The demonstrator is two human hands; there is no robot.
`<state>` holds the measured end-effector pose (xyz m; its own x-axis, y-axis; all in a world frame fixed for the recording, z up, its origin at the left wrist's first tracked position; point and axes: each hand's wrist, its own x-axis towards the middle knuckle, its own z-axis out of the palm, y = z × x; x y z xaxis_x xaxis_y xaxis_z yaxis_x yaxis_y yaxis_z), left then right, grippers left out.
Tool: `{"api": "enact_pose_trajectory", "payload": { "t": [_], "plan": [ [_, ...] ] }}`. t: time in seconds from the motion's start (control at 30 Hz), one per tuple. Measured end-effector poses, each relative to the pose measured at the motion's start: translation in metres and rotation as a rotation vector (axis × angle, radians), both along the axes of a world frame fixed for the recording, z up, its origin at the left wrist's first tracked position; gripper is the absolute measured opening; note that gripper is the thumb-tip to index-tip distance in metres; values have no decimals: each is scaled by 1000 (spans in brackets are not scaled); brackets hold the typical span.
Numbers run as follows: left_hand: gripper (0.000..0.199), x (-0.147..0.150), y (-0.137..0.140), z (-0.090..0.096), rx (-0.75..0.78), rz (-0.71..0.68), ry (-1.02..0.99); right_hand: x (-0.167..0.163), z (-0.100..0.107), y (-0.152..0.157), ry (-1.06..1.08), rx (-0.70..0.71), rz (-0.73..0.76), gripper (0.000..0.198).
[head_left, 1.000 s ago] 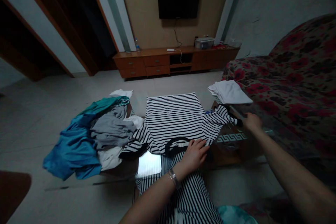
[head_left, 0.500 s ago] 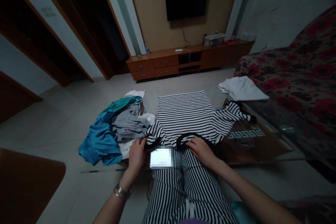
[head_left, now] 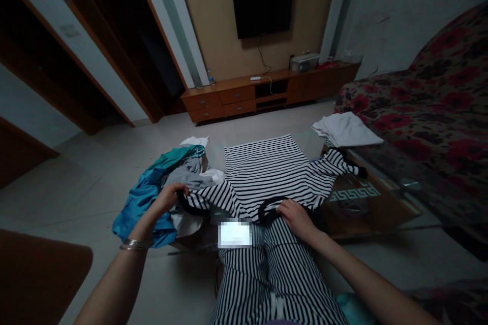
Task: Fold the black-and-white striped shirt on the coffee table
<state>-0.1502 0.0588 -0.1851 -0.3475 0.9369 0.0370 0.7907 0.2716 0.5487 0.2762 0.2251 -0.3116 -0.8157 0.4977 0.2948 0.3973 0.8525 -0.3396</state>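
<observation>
A black-and-white striped T-shirt (head_left: 267,172) lies spread on the glass table, its hem toward the television and its black-edged neck toward me. My left hand (head_left: 172,197) is closed on the black cuff of the left-hand sleeve and stretches that sleeve outward. My right hand (head_left: 296,217) grips the black neckband near my knees, fingers curled over it. The other sleeve lies on the table to the right, bent and untouched. Beside my left hand is a heap of clothes with a blue garment (head_left: 143,208) and a grey garment (head_left: 186,175).
A folded white cloth (head_left: 348,129) lies at the table's far right corner. The glass table (head_left: 396,203) has a patterned edge. A flowered sofa (head_left: 430,111) stands at right, a wooden chair or stool part (head_left: 41,274) at left. Beyond are a low cabinet (head_left: 236,99) and television (head_left: 263,8).
My left hand has moved left and slightly up, pulling the sleeve out straight over the clothes heap's edge. My right hand stays at the neckband. The view has shifted slightly.
</observation>
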Motion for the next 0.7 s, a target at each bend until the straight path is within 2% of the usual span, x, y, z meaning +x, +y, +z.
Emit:
{"api": "enact_pose_trajectory", "payload": {
  "t": [0.07,0.13,0.2,0.3,0.43,0.5,0.63,0.7],
  "plan": [
    [36,-4,1,-1,-148,-126,58,3,1,0,-9,-7,5,16],
    [37,-7,1,-1,-248,-195,75,6,5,-2,-31,-24,10,17],
    [39,-11,5,0,-272,-197,88,6,12,-8,-47,-46,-2,19],
    [42,-17,19,4,-231,-120,131,-4,30,-24,-30,-93,-7,22],
    [32,-14,45,11,-229,-31,204,-41,55,-52,15,-176,85,23],
    [33,-5,51,13,-307,-30,235,-64,61,-64,25,-218,133,23],
    [41,19,36,0,-554,-119,168,-110,61,-84,94,-303,187,23],
    [44,33,23,-13,-543,-130,151,-132,59,-95,123,-318,202,29]
  ]
}}
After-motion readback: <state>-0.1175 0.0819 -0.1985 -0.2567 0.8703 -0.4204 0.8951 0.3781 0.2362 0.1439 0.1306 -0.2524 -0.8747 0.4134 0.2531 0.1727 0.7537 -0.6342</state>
